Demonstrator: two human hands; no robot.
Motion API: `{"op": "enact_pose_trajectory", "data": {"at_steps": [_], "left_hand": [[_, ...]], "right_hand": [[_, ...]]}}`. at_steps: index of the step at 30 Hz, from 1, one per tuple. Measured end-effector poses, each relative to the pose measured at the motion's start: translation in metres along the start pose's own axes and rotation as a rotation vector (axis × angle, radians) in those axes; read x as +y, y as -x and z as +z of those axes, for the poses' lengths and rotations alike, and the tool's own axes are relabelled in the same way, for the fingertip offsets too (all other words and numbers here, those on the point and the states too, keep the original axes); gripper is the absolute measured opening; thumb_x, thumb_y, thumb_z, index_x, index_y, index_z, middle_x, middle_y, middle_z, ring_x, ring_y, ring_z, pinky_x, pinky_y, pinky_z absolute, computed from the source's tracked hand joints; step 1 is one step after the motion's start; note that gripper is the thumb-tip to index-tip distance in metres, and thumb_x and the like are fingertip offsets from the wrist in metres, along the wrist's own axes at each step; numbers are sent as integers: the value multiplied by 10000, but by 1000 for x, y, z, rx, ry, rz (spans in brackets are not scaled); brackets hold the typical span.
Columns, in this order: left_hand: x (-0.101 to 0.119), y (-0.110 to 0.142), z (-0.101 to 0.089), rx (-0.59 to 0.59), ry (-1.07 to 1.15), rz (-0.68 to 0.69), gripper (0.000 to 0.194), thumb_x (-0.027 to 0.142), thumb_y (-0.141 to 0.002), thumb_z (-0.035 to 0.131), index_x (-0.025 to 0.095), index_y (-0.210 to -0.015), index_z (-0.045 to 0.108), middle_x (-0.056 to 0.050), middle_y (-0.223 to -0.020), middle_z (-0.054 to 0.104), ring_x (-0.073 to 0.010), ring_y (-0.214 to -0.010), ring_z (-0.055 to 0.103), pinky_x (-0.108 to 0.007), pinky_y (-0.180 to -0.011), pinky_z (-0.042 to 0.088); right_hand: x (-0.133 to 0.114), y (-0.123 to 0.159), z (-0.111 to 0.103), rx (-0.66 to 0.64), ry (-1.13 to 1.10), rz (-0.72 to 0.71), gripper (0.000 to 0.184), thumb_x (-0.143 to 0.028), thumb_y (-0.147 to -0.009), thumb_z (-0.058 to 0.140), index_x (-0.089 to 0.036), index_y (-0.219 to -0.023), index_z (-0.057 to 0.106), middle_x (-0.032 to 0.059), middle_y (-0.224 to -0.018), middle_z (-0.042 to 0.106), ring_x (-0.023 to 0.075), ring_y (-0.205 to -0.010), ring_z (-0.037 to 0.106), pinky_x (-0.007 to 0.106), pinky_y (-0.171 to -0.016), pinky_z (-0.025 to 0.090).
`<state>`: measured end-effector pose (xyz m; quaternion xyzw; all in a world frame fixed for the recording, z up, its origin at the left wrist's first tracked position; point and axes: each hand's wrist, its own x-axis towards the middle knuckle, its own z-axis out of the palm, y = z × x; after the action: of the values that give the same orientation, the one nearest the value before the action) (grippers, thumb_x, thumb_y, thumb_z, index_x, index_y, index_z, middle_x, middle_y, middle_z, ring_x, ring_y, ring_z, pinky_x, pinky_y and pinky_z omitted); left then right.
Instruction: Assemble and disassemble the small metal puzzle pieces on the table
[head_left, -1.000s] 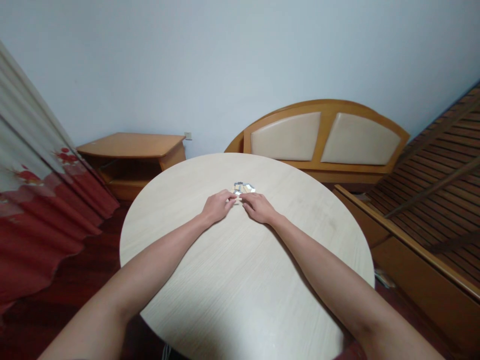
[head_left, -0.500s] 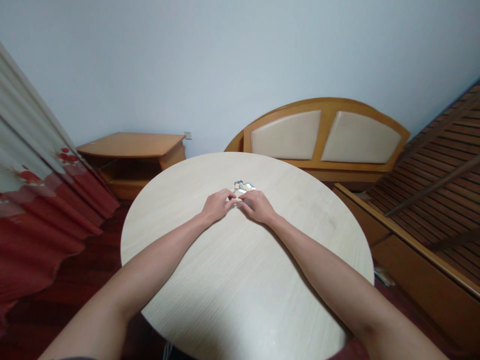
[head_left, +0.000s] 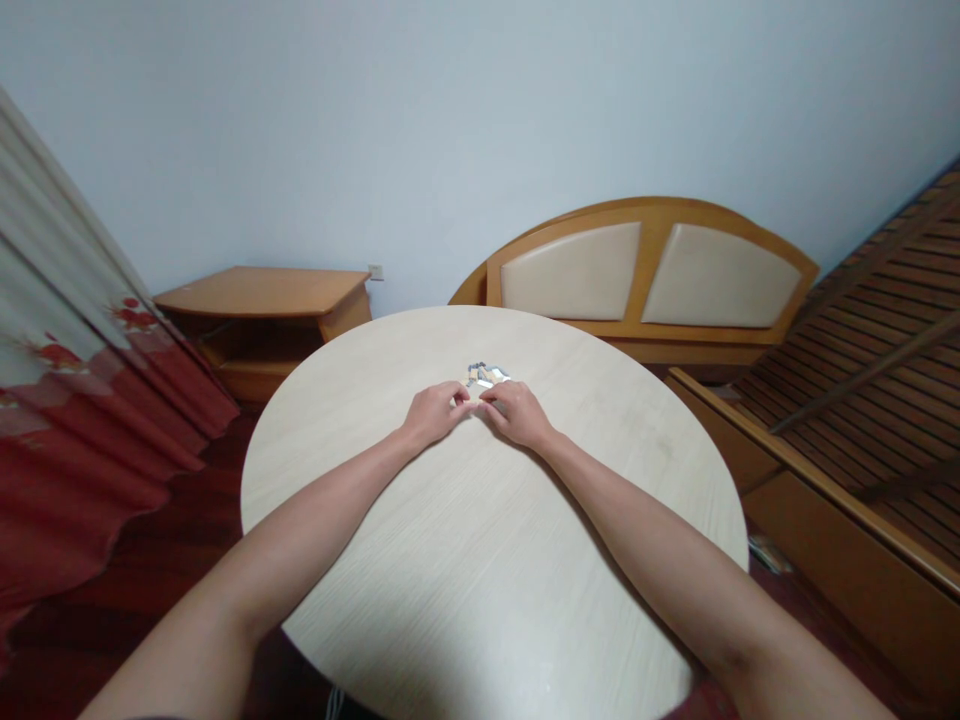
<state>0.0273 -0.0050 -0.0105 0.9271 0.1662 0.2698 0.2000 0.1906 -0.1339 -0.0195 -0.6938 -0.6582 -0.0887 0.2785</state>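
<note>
At far left our red-and-white curtain (head_left: pixel 82 440) hangs to the floor, and beyond it stands a low wooden cabinet (head_left: pixel 262 291). On the round pale table (head_left: pixel 480 590), near its middle, our left hand (head_left: pixel 433 414) reaches in, fingers curled and pointing right. Just past its fingertips lies a small cluster of flat, shiny pieces (head_left: pixel 487 375), silver with blue and cream; from here we cannot tell what they are. They look light, thin and stiff, and they may slide on the smooth top, so we judge them best taken by their edges in a fingertip pinch, not pressed from above. Our right hand (head_left: pixel 517 414) comes in from the other side, and the two hands are together at the near edge of the cluster; we cannot tell whether they pinch anything. Farther right stand a padded headboard (head_left: pixel 645 270) and tilted bed slats (head_left: pixel 877 380).
</note>
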Motion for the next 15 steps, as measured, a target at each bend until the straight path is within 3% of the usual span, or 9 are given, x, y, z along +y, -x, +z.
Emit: {"op": "enact_pose_trajectory", "data": {"at_steps": [15], "left_hand": [[-1,-1,4,0,-21,-5,149,290,-934,637,203,-1006,734,-51,-975,771,-210,-881,696,-306,-793,513]], "right_hand": [[6,0,5,71,-28,56,197,-254,-987,543,-198,-1052,720,80,-1049,753,232,-1002,647,354,-933,416]]}}
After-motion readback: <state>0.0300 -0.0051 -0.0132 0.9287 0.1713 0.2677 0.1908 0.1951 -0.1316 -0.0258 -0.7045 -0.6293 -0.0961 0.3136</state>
